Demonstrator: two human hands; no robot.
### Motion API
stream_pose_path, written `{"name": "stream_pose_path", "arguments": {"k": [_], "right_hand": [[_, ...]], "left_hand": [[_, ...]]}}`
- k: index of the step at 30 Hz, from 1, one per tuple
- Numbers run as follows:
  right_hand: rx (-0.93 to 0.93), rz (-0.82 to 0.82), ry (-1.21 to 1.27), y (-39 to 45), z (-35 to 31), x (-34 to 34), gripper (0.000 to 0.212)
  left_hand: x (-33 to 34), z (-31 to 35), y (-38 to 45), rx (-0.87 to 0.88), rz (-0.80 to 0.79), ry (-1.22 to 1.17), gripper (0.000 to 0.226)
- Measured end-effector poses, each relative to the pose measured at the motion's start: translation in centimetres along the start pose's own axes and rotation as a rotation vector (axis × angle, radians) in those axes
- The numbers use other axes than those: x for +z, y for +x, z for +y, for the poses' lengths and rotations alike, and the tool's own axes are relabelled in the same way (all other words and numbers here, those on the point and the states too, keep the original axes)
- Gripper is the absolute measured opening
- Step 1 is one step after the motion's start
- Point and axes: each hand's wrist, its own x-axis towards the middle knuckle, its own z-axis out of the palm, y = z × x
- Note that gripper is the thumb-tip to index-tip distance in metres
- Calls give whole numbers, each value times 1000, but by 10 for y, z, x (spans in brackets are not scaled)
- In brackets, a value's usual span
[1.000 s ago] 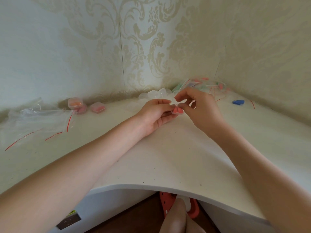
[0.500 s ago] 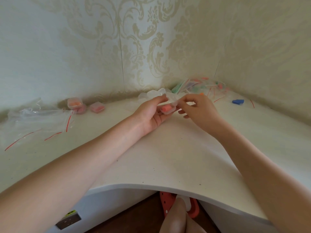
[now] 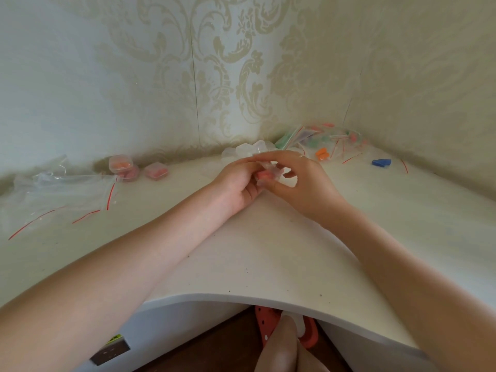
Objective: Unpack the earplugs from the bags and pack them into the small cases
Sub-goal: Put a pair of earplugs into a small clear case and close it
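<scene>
**Both hands on a small case above the counter**

Left hand (image 3: 239, 183) and right hand (image 3: 298, 181) meet over the middle of the white counter (image 3: 268, 259), near the back corner. Between them a small clear case (image 3: 269, 174) with a pink-orange earplug (image 3: 264, 175) showing inside. Left hand fingers curled round the case from the left and below; right hand pinches it from the right, thumb under, fingers over the top. Case blurred, cannot tell if the lid is up or down.

Just behind the hands, a cluster of empty clear cases (image 3: 249, 150) on the counter. Back right corner: heap of bags with earplugs (image 3: 327, 138), mixed colours, red zip strips. An orange earplug pair (image 3: 321, 153) lies at the front of that heap. Blue earplugs (image 3: 381, 162) loose on the counter, further right, apart from the heap.

Far left by the wall: three filled cases (image 3: 134, 169) close together, one on top of another. Left of them, emptied clear bags (image 3: 59, 194) with red strips, lying flat.

Below the counter edge: person's foot in a red slipper (image 3: 308, 334) on a dark floor.
</scene>
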Motion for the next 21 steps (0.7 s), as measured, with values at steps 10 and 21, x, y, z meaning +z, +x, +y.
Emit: {"name": "stream_pose_path", "arguments": {"k": [10, 21], "right_hand": [[-2, 33, -140, 3, 13, -4, 19], [13, 80, -311, 4, 16, -5, 37]], "left_hand": [[1, -1, -8, -62, -114, -23, 34], [1, 3, -12, -19, -241, 115, 18]]}}
